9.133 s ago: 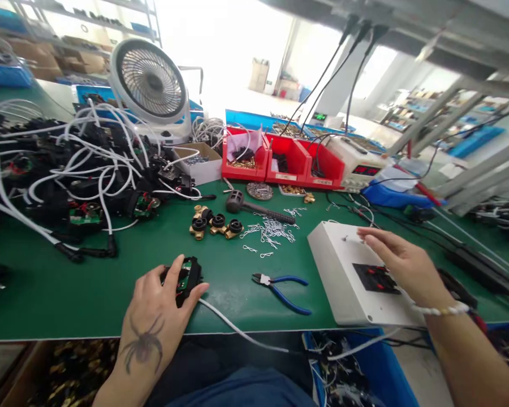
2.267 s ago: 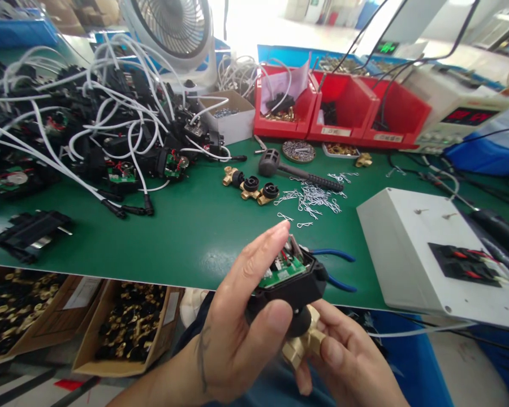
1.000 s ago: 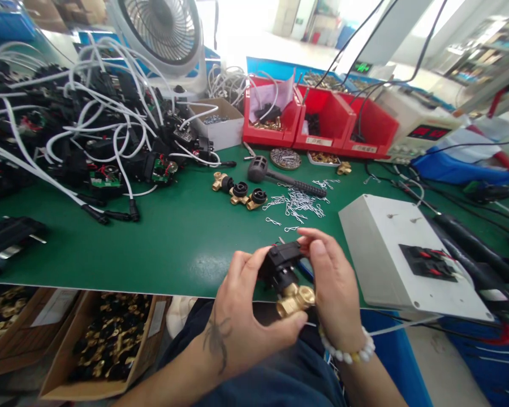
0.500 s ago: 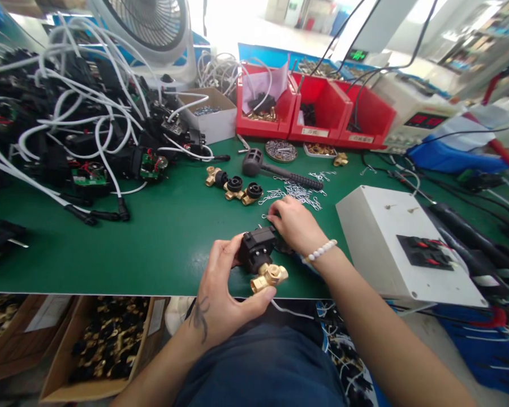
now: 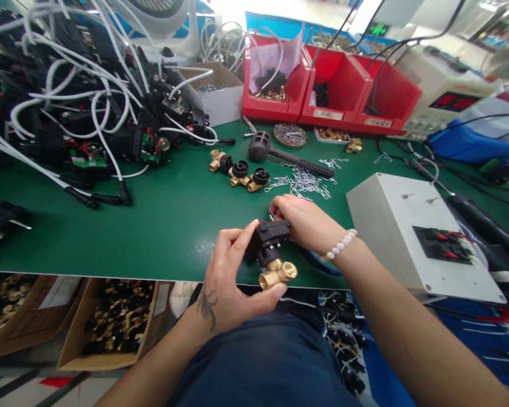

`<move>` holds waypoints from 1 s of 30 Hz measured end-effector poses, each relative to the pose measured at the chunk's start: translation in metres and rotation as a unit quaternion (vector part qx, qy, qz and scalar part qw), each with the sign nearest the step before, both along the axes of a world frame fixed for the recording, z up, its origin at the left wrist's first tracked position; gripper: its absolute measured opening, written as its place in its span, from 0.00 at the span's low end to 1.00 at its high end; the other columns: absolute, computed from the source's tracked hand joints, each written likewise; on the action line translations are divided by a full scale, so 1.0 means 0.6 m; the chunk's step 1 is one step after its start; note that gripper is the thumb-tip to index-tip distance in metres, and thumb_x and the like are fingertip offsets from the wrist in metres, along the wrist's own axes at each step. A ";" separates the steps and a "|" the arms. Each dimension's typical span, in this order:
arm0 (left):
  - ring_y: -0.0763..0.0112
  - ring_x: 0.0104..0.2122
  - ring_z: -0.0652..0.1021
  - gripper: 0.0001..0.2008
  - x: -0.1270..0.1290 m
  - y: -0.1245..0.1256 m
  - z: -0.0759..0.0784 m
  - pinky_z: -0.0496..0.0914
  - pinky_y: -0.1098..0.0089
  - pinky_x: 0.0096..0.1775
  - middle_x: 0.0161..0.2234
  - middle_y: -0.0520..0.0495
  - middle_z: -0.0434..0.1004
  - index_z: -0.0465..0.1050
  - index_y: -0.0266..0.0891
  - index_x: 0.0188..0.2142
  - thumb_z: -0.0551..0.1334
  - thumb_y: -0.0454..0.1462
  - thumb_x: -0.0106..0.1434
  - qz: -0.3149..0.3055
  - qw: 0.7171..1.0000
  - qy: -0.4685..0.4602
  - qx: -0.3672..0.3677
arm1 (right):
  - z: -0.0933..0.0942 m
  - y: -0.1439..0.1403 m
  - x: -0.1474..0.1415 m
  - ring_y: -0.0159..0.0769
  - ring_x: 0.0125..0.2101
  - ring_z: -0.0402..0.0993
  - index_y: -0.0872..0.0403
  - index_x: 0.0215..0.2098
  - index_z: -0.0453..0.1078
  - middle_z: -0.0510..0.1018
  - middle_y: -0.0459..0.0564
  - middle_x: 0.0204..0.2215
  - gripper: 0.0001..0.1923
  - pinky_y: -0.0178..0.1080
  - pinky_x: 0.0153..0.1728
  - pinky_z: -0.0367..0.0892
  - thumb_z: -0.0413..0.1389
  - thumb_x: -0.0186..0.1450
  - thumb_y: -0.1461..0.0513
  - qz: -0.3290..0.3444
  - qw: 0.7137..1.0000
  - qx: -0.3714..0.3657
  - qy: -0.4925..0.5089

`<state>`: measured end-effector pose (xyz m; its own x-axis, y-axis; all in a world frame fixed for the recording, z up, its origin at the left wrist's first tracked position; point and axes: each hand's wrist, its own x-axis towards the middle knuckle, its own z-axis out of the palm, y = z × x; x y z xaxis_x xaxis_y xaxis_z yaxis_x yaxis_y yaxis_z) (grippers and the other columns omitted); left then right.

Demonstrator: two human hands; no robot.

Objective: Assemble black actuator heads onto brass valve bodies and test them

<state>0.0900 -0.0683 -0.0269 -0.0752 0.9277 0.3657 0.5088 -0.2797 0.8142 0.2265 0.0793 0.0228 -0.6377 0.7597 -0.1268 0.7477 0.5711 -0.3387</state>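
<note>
My left hand [image 5: 227, 277] is closed around a motorised valve, with a black actuator housing [image 5: 268, 236] on top and a brass valve body [image 5: 277, 273] below, tilted towards me. The thumb lies under the brass and the fingers press the housing's left side. My right hand [image 5: 307, 223] is at the housing's far right side, its fingertips pinching a small wire clip [image 5: 272, 216]; part of the clip is hidden. Beyond the hands lies a loose pile of wire clips [image 5: 307, 183]. Several brass fittings with black caps [image 5: 240, 172] sit left of it.
A black mallet [image 5: 288, 156] lies behind the clips, before red bins [image 5: 275, 110]. White-cabled actuators [image 5: 89, 124] heap up at left. A grey switch box [image 5: 398, 226] stands at right. A carton of brass fittings [image 5: 112, 316] is below the table edge.
My right hand has brought the wire clip closer to the back of the black housing. The view has shifted, so the table items appear higher. The left hand keeps its hold.
</note>
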 end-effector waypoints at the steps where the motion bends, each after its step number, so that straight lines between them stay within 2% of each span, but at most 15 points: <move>1: 0.61 0.47 0.72 0.41 0.000 0.000 0.001 0.74 0.59 0.48 0.49 0.43 0.64 0.55 0.41 0.66 0.67 0.44 0.55 0.002 1.000 0.005 0.002 | -0.001 -0.003 0.004 0.36 0.32 0.68 0.57 0.32 0.68 0.74 0.51 0.31 0.08 0.36 0.34 0.61 0.56 0.59 0.74 -0.016 0.999 0.015 0.023; 4: 0.62 0.44 0.72 0.40 0.002 0.002 0.004 0.75 0.60 0.46 0.47 0.43 0.64 0.56 0.40 0.65 0.67 0.44 0.55 0.007 1.000 0.013 0.009 | 0.005 -0.024 0.026 0.35 0.34 0.70 0.56 0.37 0.68 0.74 0.51 0.34 0.02 0.38 0.36 0.65 0.53 0.66 0.67 -0.082 0.987 0.056 0.127; 7: 0.64 0.41 0.72 0.38 0.006 0.005 0.008 0.75 0.61 0.44 0.44 0.44 0.64 0.59 0.36 0.63 0.66 0.44 0.55 0.019 0.999 0.015 0.024 | 0.023 -0.064 0.052 0.32 0.30 0.73 0.52 0.43 0.70 0.74 0.46 0.31 0.06 0.36 0.33 0.69 0.56 0.68 0.62 -0.127 0.937 0.001 0.324; 9: 0.65 0.40 0.72 0.37 0.010 0.009 0.010 0.75 0.62 0.42 0.42 0.45 0.64 0.60 0.36 0.62 0.66 0.44 0.55 0.026 0.999 0.021 0.035 | 0.034 -0.095 0.059 0.31 0.30 0.74 0.49 0.44 0.73 0.76 0.44 0.32 0.08 0.34 0.32 0.71 0.60 0.66 0.61 -0.134 0.903 -0.041 0.406; 11: 0.65 0.39 0.71 0.37 0.013 0.012 0.011 0.75 0.62 0.41 0.42 0.45 0.65 0.61 0.36 0.62 0.67 0.44 0.55 0.030 0.998 0.028 0.045 | 0.040 -0.123 0.058 0.30 0.31 0.75 0.47 0.40 0.76 0.77 0.43 0.33 0.05 0.33 0.32 0.72 0.61 0.66 0.62 -0.135 0.903 -0.044 0.405; 14: 0.65 0.39 0.71 0.36 0.017 0.015 0.010 0.75 0.63 0.39 0.42 0.44 0.66 0.62 0.34 0.61 0.67 0.44 0.55 0.030 0.997 0.035 0.061 | 0.038 -0.147 0.046 0.29 0.32 0.75 0.47 0.38 0.76 0.79 0.42 0.33 0.03 0.32 0.34 0.73 0.61 0.66 0.63 -0.129 0.919 -0.010 0.373; 19: 0.64 0.39 0.71 0.36 0.017 0.016 0.007 0.74 0.63 0.40 0.42 0.44 0.66 0.63 0.34 0.61 0.66 0.45 0.54 0.038 0.996 0.040 0.070 | 0.027 -0.150 0.035 0.30 0.32 0.75 0.49 0.39 0.75 0.79 0.42 0.34 0.03 0.34 0.39 0.72 0.59 0.68 0.64 -0.107 0.934 0.051 0.337; 26: 0.63 0.40 0.72 0.38 0.013 0.016 0.006 0.75 0.63 0.40 0.42 0.44 0.67 0.64 0.33 0.60 0.68 0.47 0.53 0.026 0.996 0.047 0.067 | 0.034 -0.154 0.037 0.27 0.32 0.74 0.49 0.38 0.74 0.78 0.40 0.32 0.04 0.30 0.36 0.71 0.60 0.67 0.65 -0.132 0.930 0.007 0.343; 30: 0.63 0.40 0.72 0.38 0.013 0.016 0.006 0.75 0.62 0.40 0.42 0.44 0.67 0.64 0.34 0.60 0.68 0.47 0.52 0.023 0.996 0.048 0.066 | 0.030 -0.157 0.036 0.30 0.34 0.75 0.49 0.38 0.73 0.78 0.42 0.34 0.04 0.34 0.40 0.72 0.59 0.68 0.65 -0.118 0.938 0.058 0.319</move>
